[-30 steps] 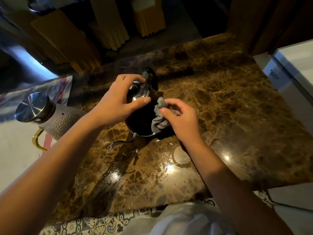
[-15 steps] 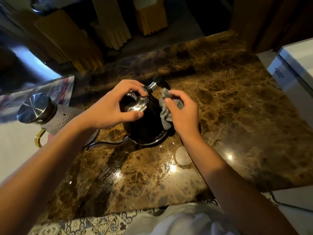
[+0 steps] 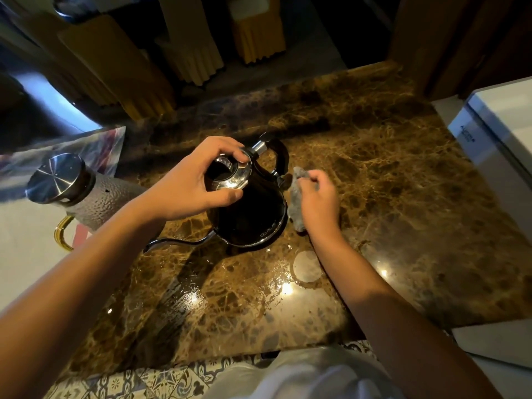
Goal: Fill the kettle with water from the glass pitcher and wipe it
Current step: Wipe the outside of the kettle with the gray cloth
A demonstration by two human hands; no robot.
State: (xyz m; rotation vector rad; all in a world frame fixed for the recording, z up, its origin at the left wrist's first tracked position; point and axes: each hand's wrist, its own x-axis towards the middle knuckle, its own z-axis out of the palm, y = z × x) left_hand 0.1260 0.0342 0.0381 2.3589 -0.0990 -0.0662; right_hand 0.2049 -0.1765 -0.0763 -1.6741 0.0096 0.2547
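From the head camera I look down on a brown marble counter [image 3: 388, 197], where a black kettle [image 3: 253, 217] stands upright near the middle, its thin gooseneck spout [image 3: 184, 242] reaching toward the left and its black handle [image 3: 277, 156] arching on the far right side. My left hand [image 3: 187, 185] is curled over the kettle's top, fingers and thumb grasping the shiny metal lid [image 3: 230, 174] from opposite sides. My right hand [image 3: 319, 203] sits just beside the kettle's right flank, its fingers clenched around a crumpled grey cloth [image 3: 296, 205]; the cloth hangs between the hand and the kettle wall, and I cannot tell whether it actually touches the wall. At the left edge, partly hidden behind my left forearm, stands the pitcher [image 3: 98, 200], a textured body with a round steel cap [image 3: 57, 177] and a gold handle [image 3: 62, 234]; it rests on a pale surface next to the marble, well apart from the kettle. The marble in front of the kettle shines wet, with bright light spots and a pale round mark [image 3: 307, 267] near my right forearm. Beyond the counter hang yellow pleated chair covers [image 3: 190, 53] in shadow. A white appliance [image 3: 501, 133] fills the right edge. A patterned tile floor [image 3: 138, 381] and my white garment [image 3: 302, 375] show along the bottom.
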